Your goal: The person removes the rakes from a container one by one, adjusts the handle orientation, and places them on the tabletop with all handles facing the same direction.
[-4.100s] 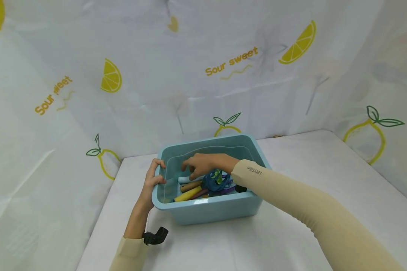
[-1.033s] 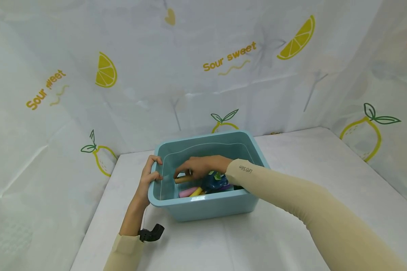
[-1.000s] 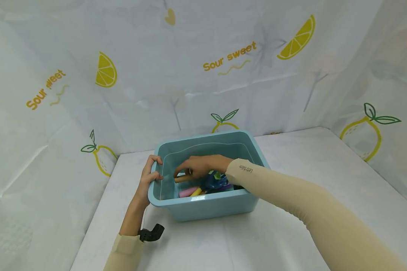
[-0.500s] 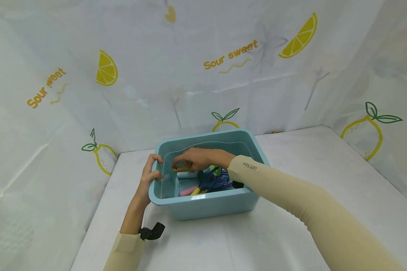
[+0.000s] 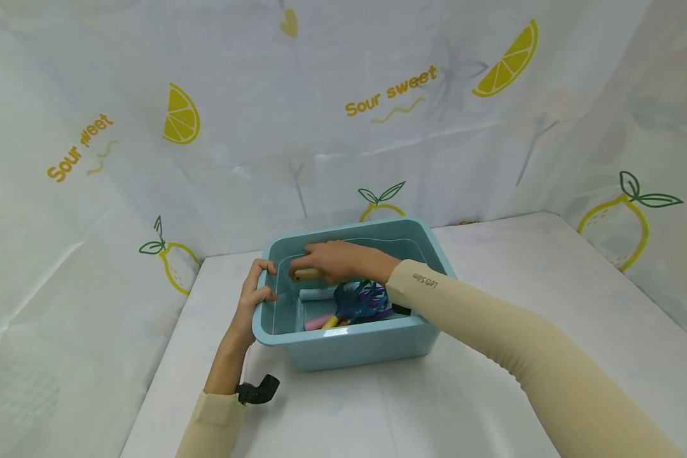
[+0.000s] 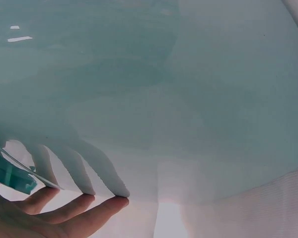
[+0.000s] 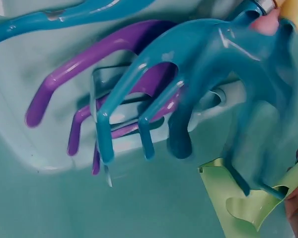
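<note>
In the head view, my left hand (image 5: 253, 296) grips the left rim of a light blue plastic tub (image 5: 352, 345). In the left wrist view its straight fingers (image 6: 97, 213) lie against the tub's outer wall. Inside the tub, my right hand (image 5: 343, 259) holds a wooden handle (image 5: 306, 274) above the other contents. The right wrist view shows a light green notched metal tool head (image 7: 238, 201) by the right fingers (image 7: 295, 213), looking like a small hand hoe. Below it lie blue hand rakes (image 7: 198, 54) and a purple hand rake (image 7: 89, 57).
Pink (image 5: 316, 322) and yellow (image 5: 330, 322) handles and a pale blue handle (image 5: 316, 294) lie in the tub. A black object (image 5: 401, 310) sits at its right side. The tub stands on a white-covered table (image 5: 521, 286) before a lemon-print sheet (image 5: 263, 114).
My right hand, at first bare over the handles, has taken the wooden handle and raised it toward the tub's far wall. A pink handle has come into view. The left hand keeps its grip.
</note>
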A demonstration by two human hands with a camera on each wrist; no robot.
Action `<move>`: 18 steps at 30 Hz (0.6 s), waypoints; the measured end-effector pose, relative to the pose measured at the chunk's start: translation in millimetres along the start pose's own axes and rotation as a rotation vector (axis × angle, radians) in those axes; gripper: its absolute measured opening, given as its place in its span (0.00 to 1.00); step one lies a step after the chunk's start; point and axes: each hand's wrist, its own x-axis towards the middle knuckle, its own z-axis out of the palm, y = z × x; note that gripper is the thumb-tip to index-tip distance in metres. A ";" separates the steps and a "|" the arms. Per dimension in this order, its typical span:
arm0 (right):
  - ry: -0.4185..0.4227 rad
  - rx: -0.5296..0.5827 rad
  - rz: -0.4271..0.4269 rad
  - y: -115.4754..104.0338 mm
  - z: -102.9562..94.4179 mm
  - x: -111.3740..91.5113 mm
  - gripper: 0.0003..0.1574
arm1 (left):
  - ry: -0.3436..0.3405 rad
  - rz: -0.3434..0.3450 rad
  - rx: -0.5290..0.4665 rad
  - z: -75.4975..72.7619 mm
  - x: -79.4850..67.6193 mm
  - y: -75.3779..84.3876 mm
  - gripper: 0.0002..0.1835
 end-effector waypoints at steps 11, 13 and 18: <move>-0.019 -0.015 -0.001 -0.9 -8.7 0.4 0.39 | 0.006 0.003 0.001 -0.3 -0.5 -0.4 0.23; -0.020 -0.002 -0.001 -0.3 -11.6 -0.5 0.40 | 0.004 0.004 -0.004 -0.3 -0.6 -0.2 0.23; -0.012 0.043 -0.007 0.7 -18.2 -3.7 0.40 | -0.003 0.003 -0.006 -0.4 -0.3 0.0 0.23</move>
